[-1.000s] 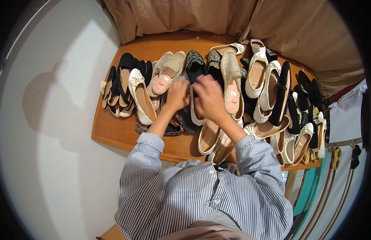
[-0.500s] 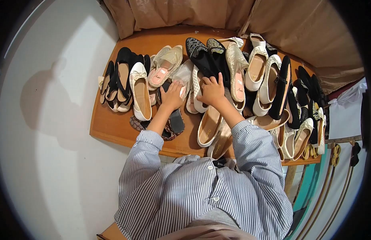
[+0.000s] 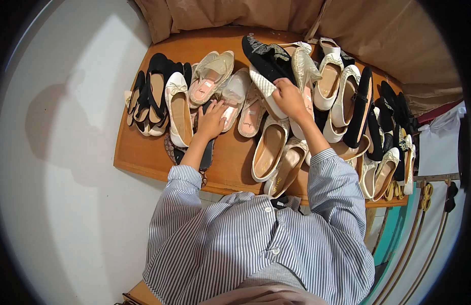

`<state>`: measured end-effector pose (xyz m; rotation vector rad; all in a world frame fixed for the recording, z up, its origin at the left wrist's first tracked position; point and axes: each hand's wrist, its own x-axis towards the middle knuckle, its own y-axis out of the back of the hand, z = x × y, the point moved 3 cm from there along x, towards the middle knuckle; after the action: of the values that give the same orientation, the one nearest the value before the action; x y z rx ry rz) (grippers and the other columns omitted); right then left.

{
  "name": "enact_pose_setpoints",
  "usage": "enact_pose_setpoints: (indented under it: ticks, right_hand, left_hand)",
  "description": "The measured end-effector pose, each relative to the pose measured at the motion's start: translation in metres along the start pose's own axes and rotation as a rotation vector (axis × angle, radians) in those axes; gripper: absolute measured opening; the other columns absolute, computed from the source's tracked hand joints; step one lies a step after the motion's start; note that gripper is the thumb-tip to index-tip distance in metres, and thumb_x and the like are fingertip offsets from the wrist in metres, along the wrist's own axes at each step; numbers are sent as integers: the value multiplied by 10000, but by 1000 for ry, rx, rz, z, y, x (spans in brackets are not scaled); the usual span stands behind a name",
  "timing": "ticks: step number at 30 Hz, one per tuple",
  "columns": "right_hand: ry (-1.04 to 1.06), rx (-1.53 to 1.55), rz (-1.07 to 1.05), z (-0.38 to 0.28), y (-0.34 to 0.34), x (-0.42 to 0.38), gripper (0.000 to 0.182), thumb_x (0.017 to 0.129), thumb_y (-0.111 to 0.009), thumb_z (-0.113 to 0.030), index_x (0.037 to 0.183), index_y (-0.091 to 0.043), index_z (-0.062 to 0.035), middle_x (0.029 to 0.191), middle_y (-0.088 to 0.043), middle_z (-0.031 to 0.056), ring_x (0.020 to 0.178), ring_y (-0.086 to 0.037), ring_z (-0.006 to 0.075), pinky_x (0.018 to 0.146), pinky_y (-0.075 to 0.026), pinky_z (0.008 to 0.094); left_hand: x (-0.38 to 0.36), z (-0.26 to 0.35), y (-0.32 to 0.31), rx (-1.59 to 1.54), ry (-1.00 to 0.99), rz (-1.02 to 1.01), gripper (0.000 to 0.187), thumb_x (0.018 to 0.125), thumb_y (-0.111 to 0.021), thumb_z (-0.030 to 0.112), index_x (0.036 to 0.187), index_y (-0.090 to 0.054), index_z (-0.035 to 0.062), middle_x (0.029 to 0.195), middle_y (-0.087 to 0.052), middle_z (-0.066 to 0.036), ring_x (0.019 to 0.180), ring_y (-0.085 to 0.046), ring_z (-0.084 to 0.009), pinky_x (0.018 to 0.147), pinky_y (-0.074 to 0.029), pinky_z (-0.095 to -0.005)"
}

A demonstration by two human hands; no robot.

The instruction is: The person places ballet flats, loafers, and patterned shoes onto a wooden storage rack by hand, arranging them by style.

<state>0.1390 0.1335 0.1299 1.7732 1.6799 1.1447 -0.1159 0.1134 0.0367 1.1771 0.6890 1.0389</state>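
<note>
My right hand (image 3: 291, 100) is closed on a white quilted flat shoe (image 3: 265, 87), which lies tilted against a black shoe with embroidery (image 3: 271, 55). Fingers spread, my left hand (image 3: 210, 121) rests over a dark sandal (image 3: 207, 152) and touches the edge of a pale mule with a clear upper (image 3: 234, 96). Between my hands lies another mule with a pink insole (image 3: 251, 116). Below my right hand, a white flat (image 3: 269, 152) and a white bow flat (image 3: 288, 165) sit side by side.
Wooden table (image 3: 230, 170) carries several shoes. Black flats (image 3: 158, 86) and a white bow flat (image 3: 178, 109) stand at left; white and black flats (image 3: 358, 104) crowd the right. Brown curtain (image 3: 256, 12) hangs behind, white wall (image 3: 93, 203) at left. Scissors (image 3: 426, 195) hang at right.
My right hand has moved up and right, taking hold of the white quilted shoe, which has shifted and turned. The black embroidered shoes have tilted. My left hand has slid slightly left and down.
</note>
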Motion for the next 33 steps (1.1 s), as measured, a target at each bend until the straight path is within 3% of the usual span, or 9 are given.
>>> enact_pose_setpoints:
  ticks: [5,10,15,18,21,25,29,31,33]
  right_hand:
    - [12,108,44,14,5,17,295,776,-498,-163,960,-603,43,1036,-587,179,915,-572,349,843,-443,368]
    - [-30,107,44,12,-4,13,241,759,-515,-142,891,-612,36,997,-588,187,896,-573,353,821,-447,397]
    - [85,77,31,1,-6,-6,149,764,-556,-86,842,-568,41,977,-585,168,867,-577,329,790,-452,366]
    - [175,263,206,-5,4,-8,94,774,-549,-48,835,-570,19,926,-583,153,838,-578,296,775,-452,356]
    - [116,283,189,-17,24,-11,96,773,-552,-56,837,-570,13,897,-579,149,857,-563,309,785,-440,357]
    - [258,5,558,-52,34,-27,59,753,-542,-44,805,-571,-37,889,-586,107,857,-553,281,769,-402,391]
    - [736,253,165,-129,-31,-92,188,583,-589,-83,771,-577,-77,771,-569,85,717,-540,263,714,-400,379]
    - [985,117,-448,-165,-91,-139,220,669,-570,-155,870,-607,-73,924,-589,69,860,-540,221,773,-398,348]
    - [1136,29,-266,-175,-146,-171,332,741,-562,-229,1028,-546,-63,1134,-554,38,1030,-494,193,883,-350,324]
  left_hand:
    - [-4,41,9,-176,10,110,402,830,-535,270,1185,-509,83,1260,-482,-123,1194,-416,-274,1011,-228,-509]
    - [-4,85,-22,-278,220,41,744,714,-668,409,1223,-401,-63,1112,-543,-277,1077,-515,-377,860,-422,-424]
    - [23,74,-43,-653,434,-74,614,704,-709,290,1133,-495,-93,969,-624,-196,893,-618,-280,797,-478,-357]
    - [22,68,-16,-1529,473,21,342,721,-666,98,1001,-585,-82,926,-639,-118,799,-624,-165,702,-491,-270]
    - [9,60,24,-1441,457,-60,368,753,-658,131,1046,-567,-72,936,-639,-120,795,-619,-144,683,-479,-238]
    - [3,36,51,-1347,459,-74,418,766,-648,183,1079,-541,-73,983,-620,-130,860,-605,-165,743,-470,-253]
    - [14,15,78,-1045,475,-179,612,735,-672,264,1150,-460,-132,1014,-603,-185,920,-594,-201,798,-456,-268]
    - [19,12,83,-1030,453,-219,667,725,-676,286,1159,-429,-156,1026,-592,-197,890,-605,-215,768,-467,-269]
    - [23,14,84,-994,445,-313,674,728,-670,282,1176,-413,-151,1038,-585,-192,869,-612,-211,713,-481,-276]
